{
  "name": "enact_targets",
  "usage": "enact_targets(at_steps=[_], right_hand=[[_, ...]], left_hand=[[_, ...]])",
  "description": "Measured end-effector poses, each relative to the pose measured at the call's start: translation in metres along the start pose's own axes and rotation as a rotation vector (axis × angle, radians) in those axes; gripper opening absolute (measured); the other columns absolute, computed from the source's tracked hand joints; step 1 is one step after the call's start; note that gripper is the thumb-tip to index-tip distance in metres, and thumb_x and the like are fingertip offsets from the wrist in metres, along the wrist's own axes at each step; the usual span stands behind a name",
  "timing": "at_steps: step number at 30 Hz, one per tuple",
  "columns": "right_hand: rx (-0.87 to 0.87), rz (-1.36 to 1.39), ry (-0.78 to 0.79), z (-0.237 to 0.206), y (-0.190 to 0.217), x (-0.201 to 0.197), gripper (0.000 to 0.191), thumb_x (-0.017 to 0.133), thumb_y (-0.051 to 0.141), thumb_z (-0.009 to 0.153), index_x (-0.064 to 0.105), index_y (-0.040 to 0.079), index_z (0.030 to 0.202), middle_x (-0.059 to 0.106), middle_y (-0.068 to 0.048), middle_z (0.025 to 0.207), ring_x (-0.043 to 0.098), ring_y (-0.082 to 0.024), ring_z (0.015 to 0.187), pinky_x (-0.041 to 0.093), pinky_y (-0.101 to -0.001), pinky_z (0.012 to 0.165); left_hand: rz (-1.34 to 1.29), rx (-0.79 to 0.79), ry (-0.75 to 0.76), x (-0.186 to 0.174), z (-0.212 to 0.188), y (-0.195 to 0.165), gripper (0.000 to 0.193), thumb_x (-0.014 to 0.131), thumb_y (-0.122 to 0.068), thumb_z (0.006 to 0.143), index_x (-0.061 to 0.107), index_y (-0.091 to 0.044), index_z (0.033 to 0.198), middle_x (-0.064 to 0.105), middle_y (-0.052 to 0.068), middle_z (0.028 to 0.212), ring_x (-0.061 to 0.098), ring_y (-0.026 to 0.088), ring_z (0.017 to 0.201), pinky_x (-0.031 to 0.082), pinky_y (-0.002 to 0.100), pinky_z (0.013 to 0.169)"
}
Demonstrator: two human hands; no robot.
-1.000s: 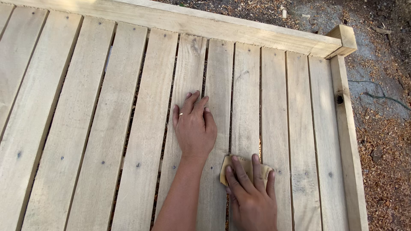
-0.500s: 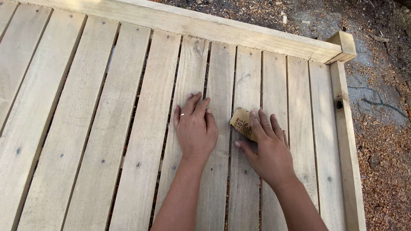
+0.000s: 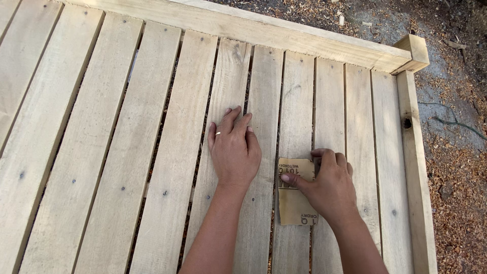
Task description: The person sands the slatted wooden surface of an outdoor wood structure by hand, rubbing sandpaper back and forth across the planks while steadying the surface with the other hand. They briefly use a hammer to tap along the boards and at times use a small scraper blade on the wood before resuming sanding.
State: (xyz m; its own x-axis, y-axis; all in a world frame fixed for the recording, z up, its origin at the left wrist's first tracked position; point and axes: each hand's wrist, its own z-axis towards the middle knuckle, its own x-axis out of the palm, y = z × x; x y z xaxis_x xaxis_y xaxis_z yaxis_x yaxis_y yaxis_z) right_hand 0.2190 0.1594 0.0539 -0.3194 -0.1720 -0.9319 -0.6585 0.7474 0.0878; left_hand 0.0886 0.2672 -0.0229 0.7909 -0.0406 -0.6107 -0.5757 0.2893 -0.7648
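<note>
While left hand [image 3: 234, 152] lies flat on slats [image 3: 167, 127], right hand [image 3: 329, 185] fingers [image 3: 297, 180] press sandpaper [image 3: 294, 203]

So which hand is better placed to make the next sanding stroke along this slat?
Probably the right hand: its fingers already press the sandpaper sheet onto the slat. The left hand lies flat on the neighbouring slats, apart from the paper, bracing.

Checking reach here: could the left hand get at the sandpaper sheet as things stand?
Probably yes. The left hand lies flat on a slat just beside the sandpaper, nothing between them, though the right hand already presses on it.
</note>
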Motion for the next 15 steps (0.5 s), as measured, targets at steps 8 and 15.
enact_targets(at_steps=[8,15], right_hand=[[0.062,0.037,-0.055,-0.055,-0.011,0.024,0.088,0.088,0.059,0.061,0.059,0.002,0.122,0.074,-0.017,0.099,0.073,-0.029,0.093,0.061,-0.0411,0.080],[-0.167,0.801,-0.459,-0.015,0.016,0.030,0.034,0.078,0.028,0.089,0.072,-0.001,0.105,0.079,-0.013,0.090,0.078,-0.016,0.079,0.063,-0.0313,0.066]], left_hand=[[-0.006,-0.009,0.005,0.001,-0.001,0.000,0.033,0.055,-0.014,0.094,0.073,-0.008,0.121,0.061,0.011,0.141,0.049,0.026,0.141,0.021,0.057,0.122],[0.005,0.001,0.004,-0.001,0.000,-0.001,0.032,0.056,-0.014,0.094,0.072,-0.007,0.121,0.061,0.012,0.141,0.049,0.027,0.141,0.021,0.058,0.121]])
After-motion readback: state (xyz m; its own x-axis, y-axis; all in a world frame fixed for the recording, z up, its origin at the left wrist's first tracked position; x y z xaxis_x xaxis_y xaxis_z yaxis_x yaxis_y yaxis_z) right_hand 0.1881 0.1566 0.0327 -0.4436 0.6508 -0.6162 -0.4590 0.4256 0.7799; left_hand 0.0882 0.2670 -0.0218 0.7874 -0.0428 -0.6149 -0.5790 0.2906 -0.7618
